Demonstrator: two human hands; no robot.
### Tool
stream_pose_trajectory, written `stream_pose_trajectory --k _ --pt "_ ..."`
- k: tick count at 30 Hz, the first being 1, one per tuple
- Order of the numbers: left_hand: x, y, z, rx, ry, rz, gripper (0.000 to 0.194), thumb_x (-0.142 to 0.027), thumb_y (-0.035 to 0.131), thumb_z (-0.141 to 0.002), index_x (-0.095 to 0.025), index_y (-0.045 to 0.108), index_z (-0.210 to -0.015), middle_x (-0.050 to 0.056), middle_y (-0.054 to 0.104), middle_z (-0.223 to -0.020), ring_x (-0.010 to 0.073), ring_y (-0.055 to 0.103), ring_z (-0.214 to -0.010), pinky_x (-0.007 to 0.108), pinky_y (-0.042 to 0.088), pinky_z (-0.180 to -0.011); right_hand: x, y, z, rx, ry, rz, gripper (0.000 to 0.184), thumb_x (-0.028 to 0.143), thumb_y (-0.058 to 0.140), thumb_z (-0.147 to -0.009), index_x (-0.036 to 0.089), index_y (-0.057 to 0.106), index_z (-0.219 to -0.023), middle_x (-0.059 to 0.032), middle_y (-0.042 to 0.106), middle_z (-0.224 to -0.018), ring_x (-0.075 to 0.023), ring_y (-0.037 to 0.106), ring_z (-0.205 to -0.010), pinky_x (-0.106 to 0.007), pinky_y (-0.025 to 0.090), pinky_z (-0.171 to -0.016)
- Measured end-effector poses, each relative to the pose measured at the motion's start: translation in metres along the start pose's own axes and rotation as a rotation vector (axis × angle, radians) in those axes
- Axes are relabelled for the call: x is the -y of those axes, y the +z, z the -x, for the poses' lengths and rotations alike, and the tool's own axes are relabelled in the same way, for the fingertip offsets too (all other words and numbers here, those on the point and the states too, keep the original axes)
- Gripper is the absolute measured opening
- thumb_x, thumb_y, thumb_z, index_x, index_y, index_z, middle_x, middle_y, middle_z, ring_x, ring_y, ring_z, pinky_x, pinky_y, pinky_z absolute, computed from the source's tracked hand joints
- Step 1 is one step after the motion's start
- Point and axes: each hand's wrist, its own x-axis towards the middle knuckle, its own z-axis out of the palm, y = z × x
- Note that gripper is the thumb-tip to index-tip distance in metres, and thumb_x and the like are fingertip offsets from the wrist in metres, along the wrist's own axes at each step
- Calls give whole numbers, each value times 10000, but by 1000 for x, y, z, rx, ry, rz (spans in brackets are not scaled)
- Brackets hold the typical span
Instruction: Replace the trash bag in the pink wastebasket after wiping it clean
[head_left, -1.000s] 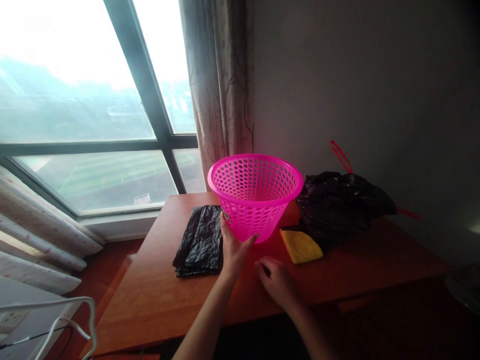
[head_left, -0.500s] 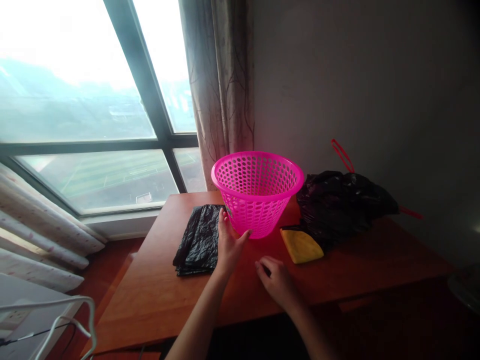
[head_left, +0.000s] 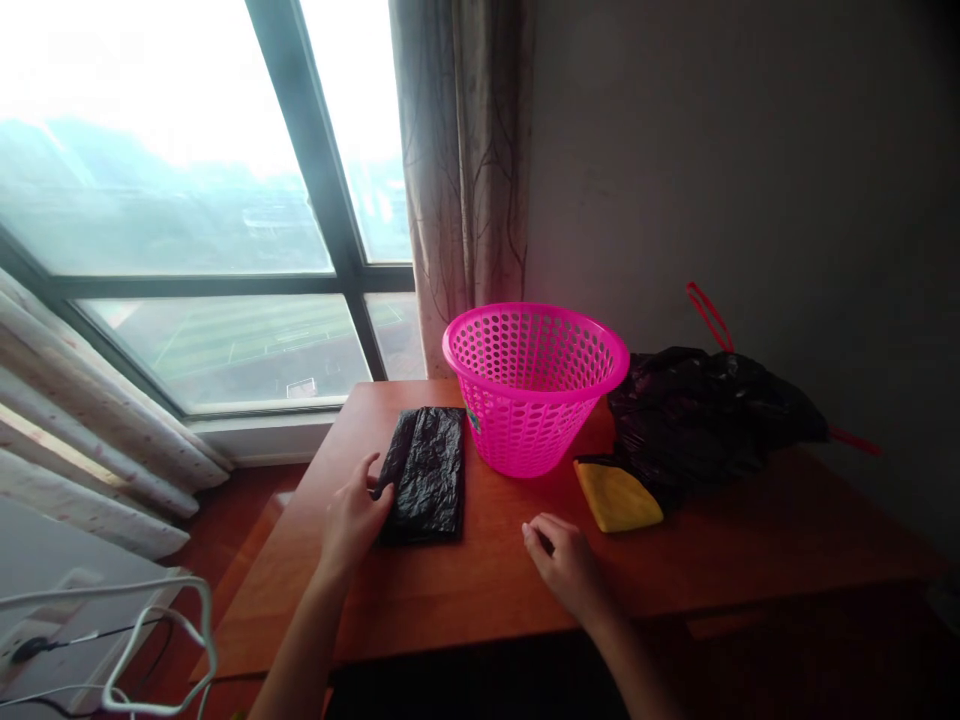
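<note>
My left hand [head_left: 355,512] is at the left edge of a folded black plastic bag [head_left: 427,475] lying flat on the table. Its thumb and fingers are apart, with the thumb against the edge of the bag. Loosely curled and holding nothing, my right hand [head_left: 561,562] rests near the front of the table. Between and beyond the hands stands an upright pink basket [head_left: 525,430] with round holes in its wall; its inside looks bare. A folded yellow cloth-like piece [head_left: 619,497] with a dark edge lies to the right, beyond my right hand.
A crumpled black plastic bag [head_left: 705,410] with red drawstrings is heaped at the right, by the wall. The wooden table [head_left: 442,610] reaches toward a window [head_left: 202,230] and a curtain [head_left: 491,150]. White cables [head_left: 202,625] hang at the lower left.
My left hand has left the basket's side and moved left to the folded bag's edge. My right hand stays curled in place. The view has shifted slightly left.
</note>
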Motion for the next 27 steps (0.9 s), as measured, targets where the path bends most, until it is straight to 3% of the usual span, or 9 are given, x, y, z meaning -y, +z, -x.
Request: stream_pose_trajectory --k 3,6,9,11,13,17,20,24,27 --pt "-5 -2 13 43 -83 560 698 -427 737 -691 -173 529 -1306 40 710 -819 224 683 -722 298 523 -632 0 0 -1 -10 -1 9 325 300 417 -970 204 511 -673 -5 539 -663 -149 542 -632 -272 410 -620" --pt "-14 -8 29 81 -180 943 720 -370 822 -630 -189 542 -1268 35 727 -878 178 685 -716 234 523 -603 3 3 -2 -14 -42 10 170 228 462 -928 205 629 -955 -56 647 -905 -172 624 -753 -295 504 -715" --pt "-21 -15 42 55 -269 1110 699 -266 856 -589 -193 569 -1222 38 736 -911 157 691 -718 203 532 -612 13 13 -8 9 -159 37 503 134 508 -854 253 500 -1343 -96 557 -1296 -223 603 -1106 -369 513 -941" --pt "-25 -19 50 43 -311 1165 707 -232 861 -573 -199 574 -1219 35 738 -909 152 693 -705 193 534 -603 23 26 -16 23 -225 35 663 103 531 -821 267 389 -1448 -99 461 -1420 -244 478 -1294 -416 454 -1052" --pt "-28 -23 57 61 -330 1187 738 -226 862 -575 -214 562 -1248 29 739 -916 151 694 -697 189 534 -592 34 40 -28 7 -269 13 693 99 561 -804 250 385 -1457 -112 427 -1453 -252 426 -1336 -443 414 -1091" --pt "-26 -33 68 102 -294 1200 640 -342 822 -668 -198 585 -1244 57 730 -1009 178 699 -782 208 542 -626 59 58 -58 -15 -354 -90 371 124 596 -800 241 655 -1147 -95 512 -1383 -251 467 -1283 -432 409 -1077" --pt "-8 -36 65 28 -206 1170 517 -515 694 -773 -155 648 -1141 97 720 -1030 229 687 -876 246 543 -644 82 53 -79 13 -401 -252 260 93 587 -766 234 684 -962 -60 655 -1178 -230 544 -1193 -397 422 -1047" --pt "25 -29 51 -160 -94 939 488 -464 759 -722 -191 652 -1112 81 683 -1135 243 640 -1050 266 532 -804 116 36 -100 -48 -315 -379 238 133 578 -780 215 658 -989 -34 701 -938 -198 649 -898 -321 509 -822" --pt "34 -20 49 -99 -24 901 584 -423 797 -685 -205 611 -1194 99 638 -1258 277 575 -1195 321 501 -931 139 29 -116 -121 -247 -376 128 258 552 -866 203 643 -938 -20 680 -820 -183 638 -784 -280 497 -696"
